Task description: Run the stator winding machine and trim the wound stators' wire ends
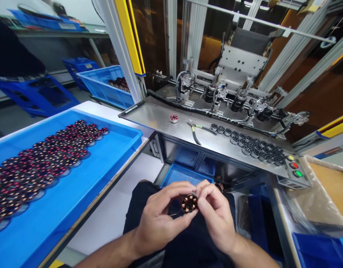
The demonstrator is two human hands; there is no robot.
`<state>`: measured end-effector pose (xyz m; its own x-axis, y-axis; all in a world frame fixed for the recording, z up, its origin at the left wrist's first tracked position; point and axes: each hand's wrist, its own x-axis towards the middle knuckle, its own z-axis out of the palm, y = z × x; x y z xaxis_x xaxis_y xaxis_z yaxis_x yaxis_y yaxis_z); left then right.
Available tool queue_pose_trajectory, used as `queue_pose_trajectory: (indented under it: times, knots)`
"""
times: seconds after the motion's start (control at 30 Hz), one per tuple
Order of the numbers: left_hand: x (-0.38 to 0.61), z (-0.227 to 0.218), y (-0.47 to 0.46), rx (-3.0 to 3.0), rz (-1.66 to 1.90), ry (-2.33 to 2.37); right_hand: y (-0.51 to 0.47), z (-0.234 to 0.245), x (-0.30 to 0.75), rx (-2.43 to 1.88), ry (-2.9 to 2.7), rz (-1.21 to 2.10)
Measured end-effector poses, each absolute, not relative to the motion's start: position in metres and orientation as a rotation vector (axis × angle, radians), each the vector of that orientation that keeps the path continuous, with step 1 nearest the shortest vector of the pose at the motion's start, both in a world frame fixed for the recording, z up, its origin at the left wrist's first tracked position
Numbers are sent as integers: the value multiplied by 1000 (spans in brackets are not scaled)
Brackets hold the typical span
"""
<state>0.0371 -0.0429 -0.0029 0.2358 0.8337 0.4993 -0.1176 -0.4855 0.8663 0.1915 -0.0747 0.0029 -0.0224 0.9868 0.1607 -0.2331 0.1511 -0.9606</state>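
Note:
Above my lap, a round motor stator with copper windings faces up between my hands. My left hand curls round its left side, thumb below and fingers above. The fingertips of my right hand are pinched at its right edge; whether they also hold a wire end is too small to tell. A thin loose wire shows under the left fingers. Ahead on the metal ledge lie pliers with black and green handles, jaws apart. Left of them sits one red-wound stator.
Rows of wound stators fill much of the blue tray at left. Dark unwound cores stand on the metal ledge before the winding machine. Push buttons are at its right end. A blue bin stands behind.

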Motion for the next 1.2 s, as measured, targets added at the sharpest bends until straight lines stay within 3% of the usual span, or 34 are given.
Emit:
queue_pose_trajectory:
  times: [0.17,0.43,0.67,0.87,1.2]
  knots:
    - [36,0,-42,1598,1390,659,-80,-12,184,-1014,-968,1186]
    - [34,3,-41,1848,1370,667,-81,5,191,-1005,-1272,826]
    - [35,3,-44,1645,1351,625,-75,0,184,-990,-943,1054]
    - [31,8,-40,1423,1285,661,-81,-8,191,-825,-1058,1177]
    - [30,12,-40,1468,1256,638,-84,5,192,-928,-1129,1013]
